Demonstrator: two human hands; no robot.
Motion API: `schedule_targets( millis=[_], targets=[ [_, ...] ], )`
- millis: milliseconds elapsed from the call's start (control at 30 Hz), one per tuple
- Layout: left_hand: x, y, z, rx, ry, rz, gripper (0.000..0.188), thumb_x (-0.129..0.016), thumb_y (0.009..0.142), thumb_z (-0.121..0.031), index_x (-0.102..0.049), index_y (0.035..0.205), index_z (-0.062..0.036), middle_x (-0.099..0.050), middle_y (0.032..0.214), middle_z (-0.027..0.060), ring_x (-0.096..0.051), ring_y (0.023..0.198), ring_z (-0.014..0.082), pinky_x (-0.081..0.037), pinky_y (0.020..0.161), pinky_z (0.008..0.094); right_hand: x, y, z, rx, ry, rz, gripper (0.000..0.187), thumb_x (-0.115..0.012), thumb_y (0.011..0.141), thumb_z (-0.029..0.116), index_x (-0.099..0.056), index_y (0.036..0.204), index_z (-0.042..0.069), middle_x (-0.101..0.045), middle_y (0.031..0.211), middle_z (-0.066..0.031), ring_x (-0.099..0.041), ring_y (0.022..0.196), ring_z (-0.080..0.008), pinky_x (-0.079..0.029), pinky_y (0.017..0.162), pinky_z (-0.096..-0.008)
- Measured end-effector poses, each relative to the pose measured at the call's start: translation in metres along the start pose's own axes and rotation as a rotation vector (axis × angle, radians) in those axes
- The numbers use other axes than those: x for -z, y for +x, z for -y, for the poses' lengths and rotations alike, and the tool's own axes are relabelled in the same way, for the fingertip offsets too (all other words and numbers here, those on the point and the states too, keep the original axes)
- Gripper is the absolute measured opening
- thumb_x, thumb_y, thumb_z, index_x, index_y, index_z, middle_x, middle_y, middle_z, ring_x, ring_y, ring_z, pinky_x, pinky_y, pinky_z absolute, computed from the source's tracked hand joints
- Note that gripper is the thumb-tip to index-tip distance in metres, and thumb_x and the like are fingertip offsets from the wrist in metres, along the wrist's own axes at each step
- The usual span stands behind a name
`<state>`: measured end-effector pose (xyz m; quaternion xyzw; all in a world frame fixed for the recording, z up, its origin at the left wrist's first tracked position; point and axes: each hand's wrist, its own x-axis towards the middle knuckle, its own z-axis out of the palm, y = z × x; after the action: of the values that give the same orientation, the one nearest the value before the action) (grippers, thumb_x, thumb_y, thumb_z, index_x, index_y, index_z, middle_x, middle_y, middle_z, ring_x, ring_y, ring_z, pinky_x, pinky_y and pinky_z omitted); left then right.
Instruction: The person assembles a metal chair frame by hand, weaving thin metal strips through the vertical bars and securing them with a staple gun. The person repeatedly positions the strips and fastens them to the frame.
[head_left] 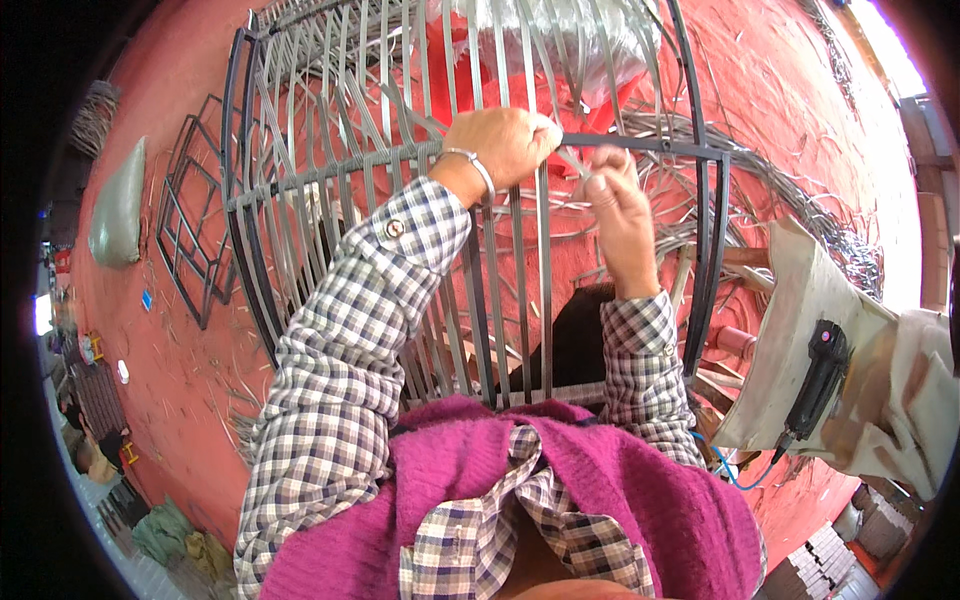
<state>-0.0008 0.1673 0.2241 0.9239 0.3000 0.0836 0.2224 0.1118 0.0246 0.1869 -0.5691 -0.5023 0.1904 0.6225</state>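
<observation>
Nearest me, I see my right hand (622, 215) pinching a thin grey strip (578, 178) between its fingers; the strip runs leftward toward my left hand (505, 142), clenched over the frame's crossbar (640, 145). Beyond both, the wire frame (240, 190) stands on the red floor (180, 400).

Clear plastic bag (560, 40) (grey strips inside) top centre.
</observation>
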Motion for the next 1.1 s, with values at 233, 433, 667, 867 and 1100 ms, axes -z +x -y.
schedule_targets(
  millis=[233,433,667,867,1100],
  targets=[
    [0.000,-0.004,0.001,-0.016,0.013,-0.056,0.037,-0.044,0.089,-0.047,-0.068,0.094,-0.0195,-0.067,0.082,0.0060,-0.065,0.075,0.0263,-0.050,0.064,0.0380,0.003,0.051,0.046,-0.259,-0.094,0.085,0.036,-0.047,0.094,0.028,-0.065,0.078,0.002,-0.061,0.067,0.0011,-0.048,0.056,-0.0037,-0.031,0.048,-0.0189],
    [-0.006,-0.016,0.001,-0.104,-0.214,-0.279,0.029,-0.067,0.081,-0.034,-0.065,0.107,-0.0211,-0.067,0.087,0.0011,-0.065,0.072,0.0196,-0.050,0.062,0.0317,-0.004,0.133,-0.031,0.293,-0.879,0.713,0.020,-0.048,0.086,0.020,-0.064,0.083,0.009,-0.065,0.080,-0.0103,-0.063,0.075,-0.0278,-0.049,0.065,-0.0375],
    [-0.009,-0.014,-0.008,-0.115,-0.053,-0.295,0.025,-0.064,0.081,-0.037,-0.070,0.096,-0.0185,-0.065,0.083,0.0034,-0.063,0.069,0.0242,-0.050,0.061,0.0341,0.009,0.104,0.004,0.088,-0.835,0.136,0.018,-0.048,0.087,0.020,-0.062,0.094,0.012,-0.065,0.081,-0.0107,-0.063,0.082,-0.0319,-0.050,0.066,-0.0378],
    [-0.002,-0.003,-0.011,-0.047,-0.078,-0.095,0.027,-0.060,0.084,-0.036,-0.070,0.096,-0.0142,-0.067,0.079,0.0090,-0.064,0.074,0.0274,-0.049,0.063,0.0372,0.008,0.016,0.025,-0.576,-0.159,0.083,0.031,-0.058,0.090,0.020,-0.057,0.113,-0.001,-0.063,0.072,-0.0041,-0.058,0.072,-0.0084,-0.047,0.065,-0.0250],
    [0.001,0.013,-0.001,0.034,-0.162,0.107,0.032,-0.056,0.084,-0.043,-0.071,0.094,-0.0172,-0.068,0.077,0.0071,-0.065,0.074,0.0242,-0.049,0.066,0.0353,-0.015,0.009,-0.042,-0.443,0.070,0.070,0.023,-0.046,0.095,0.018,-0.059,0.096,-0.001,-0.060,0.077,-0.0060,-0.056,0.066,-0.0103,-0.048,0.061,-0.0269]
  ],
)
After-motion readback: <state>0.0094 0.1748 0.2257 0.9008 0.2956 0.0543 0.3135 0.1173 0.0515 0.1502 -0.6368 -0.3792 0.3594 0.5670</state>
